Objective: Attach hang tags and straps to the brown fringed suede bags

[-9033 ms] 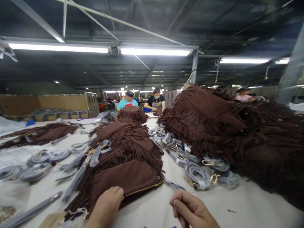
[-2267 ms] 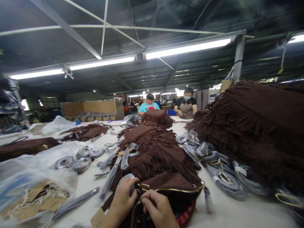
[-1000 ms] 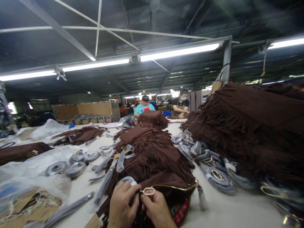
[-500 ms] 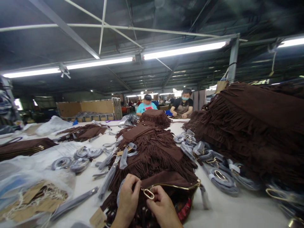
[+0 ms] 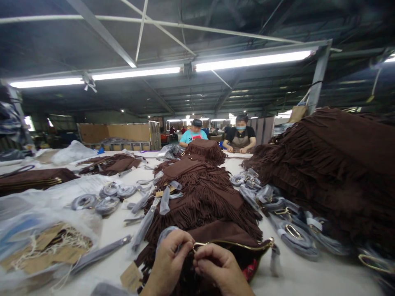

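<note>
A brown fringed bag point(image 5: 226, 233) lies in front of me with its gold zipper open and a red patch of lining point(image 5: 249, 269) showing inside. At the left end of the zipper, a gold oval clasp point(image 5: 200, 245) sits between my hands. My left hand point(image 5: 171, 257) is closed, pinching the clasp's left end, and a piece of plastic wrap point(image 5: 166, 235) shows behind its fingers. My right hand point(image 5: 220, 261) is closed on the clasp's right side, its fingers covering much of it. A tan paper tag point(image 5: 131, 276) hangs beside my left wrist.
More fringed bags point(image 5: 203, 185) are stacked ahead, with a tall pile point(image 5: 339, 164) at right. Plastic-wrapped coiled straps point(image 5: 298, 240) lie on both sides. A plastic bag of tags point(image 5: 46, 250) stands at left. Two people point(image 5: 240, 137) work across the table.
My right hand has shifted left and up over the oval clasp, covering more of it. The whole view has swung slightly, moving everything a little to the right.
</note>
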Motion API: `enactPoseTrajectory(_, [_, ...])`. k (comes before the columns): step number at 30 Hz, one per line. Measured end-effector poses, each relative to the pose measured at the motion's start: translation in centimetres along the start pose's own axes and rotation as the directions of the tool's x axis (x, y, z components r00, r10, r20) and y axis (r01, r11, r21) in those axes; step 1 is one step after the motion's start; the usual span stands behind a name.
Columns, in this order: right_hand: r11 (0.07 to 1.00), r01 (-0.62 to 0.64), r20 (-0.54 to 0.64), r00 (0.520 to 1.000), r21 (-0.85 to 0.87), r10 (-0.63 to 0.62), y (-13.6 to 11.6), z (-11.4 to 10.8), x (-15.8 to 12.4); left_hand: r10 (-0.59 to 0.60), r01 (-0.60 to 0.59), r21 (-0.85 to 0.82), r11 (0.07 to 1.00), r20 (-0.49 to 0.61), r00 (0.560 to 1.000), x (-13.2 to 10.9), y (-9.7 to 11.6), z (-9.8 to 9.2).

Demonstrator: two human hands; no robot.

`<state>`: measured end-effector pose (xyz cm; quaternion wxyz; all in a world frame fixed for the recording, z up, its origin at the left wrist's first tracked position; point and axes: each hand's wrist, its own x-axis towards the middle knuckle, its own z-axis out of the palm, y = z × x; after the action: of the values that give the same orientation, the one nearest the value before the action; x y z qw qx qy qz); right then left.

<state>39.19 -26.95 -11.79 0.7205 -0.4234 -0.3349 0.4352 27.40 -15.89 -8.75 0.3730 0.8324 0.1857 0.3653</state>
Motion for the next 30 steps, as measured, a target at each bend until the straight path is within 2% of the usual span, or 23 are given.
enactPoseTrajectory(3, [0.984,-0.087,-0.008,0.996,0.158,0.089,-0.7,-0.7,0.3,-0.008,0.007,0.050,0.999,0.026,1.000,-0.2,-0.1,-0.4])
enactPoseTrajectory(5, [0.980,-0.072,-0.009,0.997,0.187,0.075,-0.7,-1.0,0.5,-0.061,0.060,0.013,0.998,0.064,0.996,-0.2,-0.3,-0.6])
enactPoseTrajectory(9, [0.997,-0.020,-0.053,0.998,0.071,0.024,-0.3,-1.2,0.9,-0.132,0.141,-0.049,0.989,0.151,0.980,-0.1,-0.3,-0.7])
enactPoseTrajectory(12, [1.000,-0.022,-0.085,0.996,0.001,0.022,-0.1,-1.5,1.0,-0.114,0.123,-0.035,0.992,0.194,0.974,-0.3,0.2,-0.6])
enactPoseTrajectory(16, [0.997,0.037,-0.166,0.985,-0.074,-0.049,-0.1,-1.7,1.2,-0.020,0.014,0.043,0.999,0.146,0.989,-0.6,0.8,0.0])
enactPoseTrajectory(22, [0.989,0.090,-0.108,0.989,-0.119,-0.103,0.4,-1.6,1.1,-0.008,-0.004,0.134,0.991,0.092,0.996,-0.6,0.7,0.7])
enactPoseTrajectory(30, [0.984,0.099,-0.133,0.984,-0.145,-0.118,0.7,-1.5,1.0,0.015,-0.033,0.179,0.983,0.099,0.995,-0.8,0.8,1.1])
